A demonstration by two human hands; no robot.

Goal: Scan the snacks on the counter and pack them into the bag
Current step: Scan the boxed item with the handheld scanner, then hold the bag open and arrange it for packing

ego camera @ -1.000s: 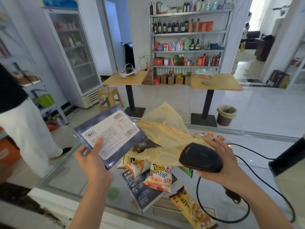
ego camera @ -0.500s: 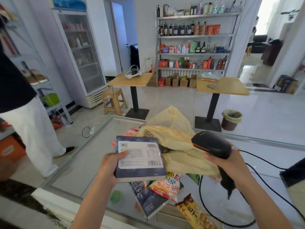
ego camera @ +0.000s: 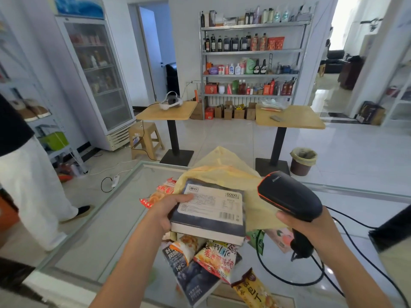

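Observation:
My left hand [ego camera: 170,210] grips a flat dark snack pack with a white barcode label [ego camera: 211,207] by its left edge, label up, held over the mouth of the yellow plastic bag [ego camera: 224,168]. In my right hand [ego camera: 309,227] is the black barcode scanner [ego camera: 289,196], held by its handle, its head beside the pack's right edge. Several snack packets lie on the glass counter [ego camera: 93,236] below: a red-and-yellow packet [ego camera: 216,258], a dark pouch [ego camera: 191,278], an orange packet [ego camera: 251,290] and a red one [ego camera: 155,194] left of the bag.
The scanner's black cable [ego camera: 289,278] loops across the counter on the right. A dark device [ego camera: 393,227] stands at the right edge. A person in white trousers [ego camera: 33,185] stands left of the counter. Tables, a stool, a bin and shelves are beyond.
My left hand brought the dark pack down from the upper left, turned it flat and moved it right over the bag. My right hand raised the scanner beside it.

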